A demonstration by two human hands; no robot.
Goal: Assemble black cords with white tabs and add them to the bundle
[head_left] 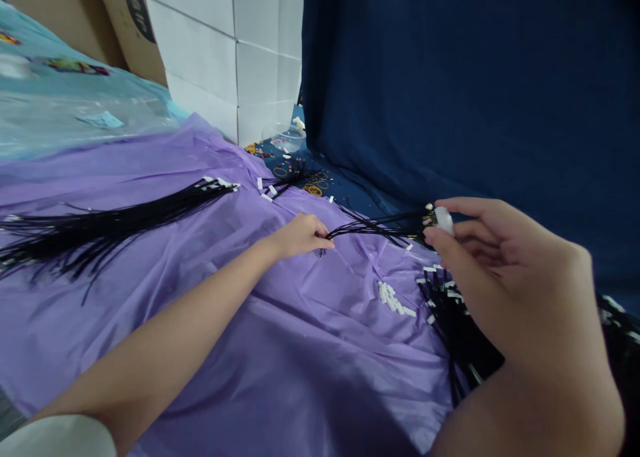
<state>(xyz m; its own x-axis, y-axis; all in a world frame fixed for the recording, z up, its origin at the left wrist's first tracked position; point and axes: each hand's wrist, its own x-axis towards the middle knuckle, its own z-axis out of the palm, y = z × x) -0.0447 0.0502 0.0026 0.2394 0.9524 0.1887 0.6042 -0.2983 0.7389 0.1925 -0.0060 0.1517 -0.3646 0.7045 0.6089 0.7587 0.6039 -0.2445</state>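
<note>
A thin bundle of black cords (pixel 373 225) stretches between my two hands above a purple sheet (pixel 300 350). My left hand (pixel 303 236) pinches one end, and short tips stick out below its fingers. My right hand (pixel 510 264) holds the other end between thumb and index finger, at a white tag (pixel 443 221) with small beads beside it. Beneath the right hand lies a thick pile of black cords with white tags (pixel 463 330). Several small white pieces (pixel 393 298) sit on the sheet between the hands.
A long bundle of black cords (pixel 120 224) lies at the left. Behind are a clear plastic bowl (pixel 287 138), yellow rubber bands (pixel 313 190) and scattered beads. A dark blue cloth (pixel 465 77) hangs at the back right; a cardboard box (pixel 95 24) stands back left.
</note>
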